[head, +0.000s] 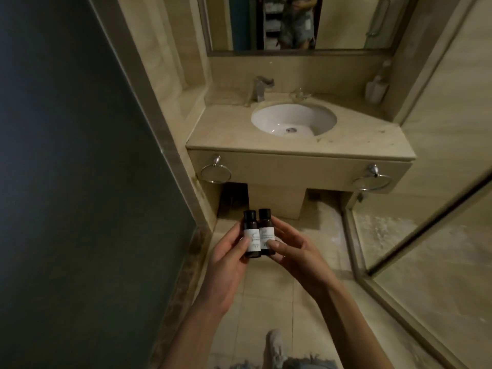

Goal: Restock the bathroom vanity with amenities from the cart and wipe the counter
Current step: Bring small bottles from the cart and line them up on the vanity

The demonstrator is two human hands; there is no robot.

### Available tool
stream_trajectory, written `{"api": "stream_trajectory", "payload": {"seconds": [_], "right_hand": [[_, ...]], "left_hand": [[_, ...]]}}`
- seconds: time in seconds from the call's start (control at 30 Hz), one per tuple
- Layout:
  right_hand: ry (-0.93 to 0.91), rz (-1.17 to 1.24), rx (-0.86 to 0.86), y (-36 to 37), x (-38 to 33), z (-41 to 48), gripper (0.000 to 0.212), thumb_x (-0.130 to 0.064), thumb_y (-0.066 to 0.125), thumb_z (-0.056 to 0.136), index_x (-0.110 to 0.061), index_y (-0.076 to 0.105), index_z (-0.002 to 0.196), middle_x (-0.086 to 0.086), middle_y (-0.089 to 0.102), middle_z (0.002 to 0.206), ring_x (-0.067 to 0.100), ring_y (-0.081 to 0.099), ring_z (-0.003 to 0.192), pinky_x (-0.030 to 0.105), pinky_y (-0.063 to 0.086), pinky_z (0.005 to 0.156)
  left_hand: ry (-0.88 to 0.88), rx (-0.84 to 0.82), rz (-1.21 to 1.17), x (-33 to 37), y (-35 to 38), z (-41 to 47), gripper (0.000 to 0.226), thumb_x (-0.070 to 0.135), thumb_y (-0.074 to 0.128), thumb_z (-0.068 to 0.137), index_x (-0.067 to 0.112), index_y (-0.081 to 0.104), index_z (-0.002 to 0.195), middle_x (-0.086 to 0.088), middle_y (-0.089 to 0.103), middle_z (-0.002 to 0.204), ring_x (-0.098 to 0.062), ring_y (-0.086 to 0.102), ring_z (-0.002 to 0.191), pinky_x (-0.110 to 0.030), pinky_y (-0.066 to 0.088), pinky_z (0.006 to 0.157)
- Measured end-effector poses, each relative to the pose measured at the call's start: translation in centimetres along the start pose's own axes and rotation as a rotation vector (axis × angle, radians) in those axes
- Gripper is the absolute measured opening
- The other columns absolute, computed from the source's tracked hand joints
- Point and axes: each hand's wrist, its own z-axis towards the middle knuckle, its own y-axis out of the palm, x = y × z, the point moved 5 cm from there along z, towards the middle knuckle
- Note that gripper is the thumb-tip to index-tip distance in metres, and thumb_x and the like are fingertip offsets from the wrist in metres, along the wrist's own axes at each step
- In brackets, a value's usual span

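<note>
Two small dark amenity bottles with white labels stand side by side in front of me, over the floor. My left hand [229,259] pinches the left bottle [64,233]. My right hand [295,253] pinches the right bottle [80,231], thumb on its label. Both bottles are upright and touch each other. Ahead stands the beige stone vanity counter [223,129] with a white oval sink [269,115] and a metal faucet [259,89]. No cloth is in view.
A mirror [340,22] hangs above the counter. A white soap dispenser [376,86] is on the right wall and a small clear dish [300,94] behind the sink. Two towel rings [215,173] [371,179] hang on the vanity front. A glass shower partition [426,222] stands right, a dark wall left.
</note>
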Motion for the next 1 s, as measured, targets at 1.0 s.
{"api": "stream_trajectory", "payload": {"seconds": [1.0], "right_hand": [[0.035, -0.334, 0.002, -0.3, -11.6, 44.8, 0.037, -0.014, 0.064, 0.086, -0.019, 0.064, 0.122, 0.009, 0.071, 0.109, 0.024, 0.069, 0.099, 0.035, 0.057, 0.086]], "left_hand": [[0.053, 0.263, 0.305, 13.3, -11.4, 41.8, 0.028, 0.012, 0.072, 0.082, 0.023, 0.07, 0.108, 0.009, 0.074, 0.096, -0.01, 0.069, 0.092, -0.021, 0.054, 0.075]]}}
